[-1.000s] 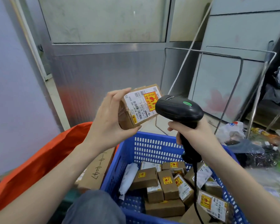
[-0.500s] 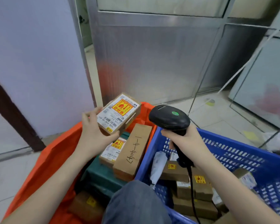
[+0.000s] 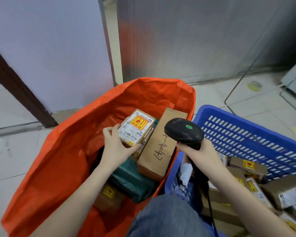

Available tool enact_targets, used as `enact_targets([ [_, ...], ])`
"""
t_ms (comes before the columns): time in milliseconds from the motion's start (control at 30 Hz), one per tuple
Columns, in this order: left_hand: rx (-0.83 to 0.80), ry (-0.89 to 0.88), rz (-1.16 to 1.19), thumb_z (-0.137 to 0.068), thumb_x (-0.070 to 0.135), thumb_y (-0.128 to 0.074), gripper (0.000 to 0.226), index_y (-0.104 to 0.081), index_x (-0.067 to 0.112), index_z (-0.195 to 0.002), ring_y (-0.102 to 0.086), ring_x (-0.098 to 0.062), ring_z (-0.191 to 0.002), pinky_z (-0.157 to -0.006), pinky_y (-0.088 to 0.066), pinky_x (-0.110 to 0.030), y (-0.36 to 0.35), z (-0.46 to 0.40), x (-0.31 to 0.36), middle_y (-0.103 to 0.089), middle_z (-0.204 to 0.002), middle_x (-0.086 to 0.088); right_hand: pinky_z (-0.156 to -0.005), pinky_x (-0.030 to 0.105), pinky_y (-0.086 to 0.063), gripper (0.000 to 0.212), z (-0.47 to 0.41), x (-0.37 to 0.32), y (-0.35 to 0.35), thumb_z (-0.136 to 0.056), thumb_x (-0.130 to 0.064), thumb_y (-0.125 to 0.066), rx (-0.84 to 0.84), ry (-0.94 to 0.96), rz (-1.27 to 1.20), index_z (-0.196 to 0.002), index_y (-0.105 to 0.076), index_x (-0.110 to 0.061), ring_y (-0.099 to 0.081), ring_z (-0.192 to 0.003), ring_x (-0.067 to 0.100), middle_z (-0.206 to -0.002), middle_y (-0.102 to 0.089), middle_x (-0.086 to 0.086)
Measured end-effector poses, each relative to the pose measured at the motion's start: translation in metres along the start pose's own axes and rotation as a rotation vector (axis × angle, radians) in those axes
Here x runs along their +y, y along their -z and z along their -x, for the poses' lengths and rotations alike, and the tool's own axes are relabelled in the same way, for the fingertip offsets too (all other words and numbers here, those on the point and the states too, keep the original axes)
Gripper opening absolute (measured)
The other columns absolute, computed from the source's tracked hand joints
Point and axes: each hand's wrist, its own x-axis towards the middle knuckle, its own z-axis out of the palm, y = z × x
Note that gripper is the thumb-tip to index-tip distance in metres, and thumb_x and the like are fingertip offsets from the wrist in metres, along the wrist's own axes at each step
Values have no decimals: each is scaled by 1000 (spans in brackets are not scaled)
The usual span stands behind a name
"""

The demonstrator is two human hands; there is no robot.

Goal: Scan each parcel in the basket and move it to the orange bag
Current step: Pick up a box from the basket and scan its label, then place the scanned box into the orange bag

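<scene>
- My left hand (image 3: 115, 147) grips one small labelled parcel (image 3: 136, 129), thumb under its near edge, inside the mouth of the orange bag (image 3: 61, 151).
- In that bag I count four more items: a long brown box (image 3: 158, 147) with handwriting, a green package (image 3: 132, 180), a dim carton (image 3: 109, 195), and one box beneath the held parcel.
- My right hand (image 3: 199, 153) is wrapped round one black scanner (image 3: 184, 131) over the blue basket (image 3: 246, 134).
- The basket holds at least five parcels.

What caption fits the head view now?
Left hand lowers a labelled parcel into the orange bag; right hand holds the scanner.
</scene>
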Motion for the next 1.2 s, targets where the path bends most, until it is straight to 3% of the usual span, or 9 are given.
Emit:
enact_targets([
  [167, -55, -22, -52, -64, 38, -87, 104, -29, 9, -146, -33, -14, -118, -102, -24, -18, -13, -1, -8, -23, -121, 0, -47, 13, -42, 19, -8, 10, 0, -85, -14, -67, 5, -25, 5, -87, -64, 5, -52, -44, 6, -55, -54, 9],
  [300, -98, 19, -169, -69, 66, -70, 99, -30, 17, -146, -35, -20, -127, -109, -31, -42, -5, -1, -1, -30, -131, 0, -46, 13, -41, 20, -6, 10, 7, -85, -13, -66, 18, -34, 6, -86, -62, 7, -51, -41, 4, -55, -53, 9],
  [367, -84, 13, -211, -70, 73, -59, 98, -31, 17, -146, -31, -22, -131, -110, -27, -44, 2, -1, 15, -29, -135, -1, -45, 11, -39, 19, -1, 6, 15, -84, -12, -66, 24, -26, -7, -86, -63, 6, -51, -40, 4, -53, -54, 7],
  [600, -48, -292, -75, -74, 58, -69, 83, -39, 19, -141, -32, -14, -131, -109, -26, -27, 6, 10, 110, -30, -136, 2, -50, 20, -42, 21, 32, -1, 73, -85, -14, -67, 119, 44, -28, -85, -62, 7, -50, -45, 9, -53, -52, 8],
  [700, -92, -443, -56, -71, 64, -60, 84, -41, 17, -139, -32, -8, -131, -106, -21, -17, -8, 23, 161, -32, -136, 4, -48, 16, -41, 19, 52, 4, 110, -85, -18, -68, 190, 60, -27, -74, -61, -5, -50, -42, 3, -44, -54, -4],
  [833, -181, -575, -90, -69, 69, -54, 88, -42, 16, -138, -37, -12, -131, -109, -31, -33, -44, 42, 218, -36, -140, 3, -56, 27, -43, 15, 80, 24, 160, -85, -19, -67, 297, 40, -61, -75, -61, -10, -52, -43, 4, -44, -55, -3],
  [933, -264, -623, -120, -77, 59, -65, 80, -39, 16, -140, -37, -13, -132, -109, -32, -34, -77, 54, 246, -38, -142, 3, -53, 27, -42, 14, 98, 48, 193, -86, -17, -66, 346, 4, -91, -77, -61, -7, -52, -43, 7, -46, -54, -1],
  [1100, -414, -641, -117, -83, 47, -68, 78, -33, 15, -145, -33, -15, -137, -113, -28, -37, -136, 68, 266, -37, -149, 1, -44, 13, -41, 10, 115, 97, 235, -85, -9, -67, 407, -75, -114, -78, -60, -8, -52, -41, 2, -52, -54, 2],
  [1200, -500, -622, -163, -84, 42, -68, 77, -31, 14, -146, -31, -17, -138, -113, -27, -35, -176, 70, 266, -35, -150, 0, -44, 13, -39, 6, 118, 128, 252, -85, -5, -66, 421, -92, -181, -84, -61, -8, -51, -50, 9, -59, -52, 7],
])
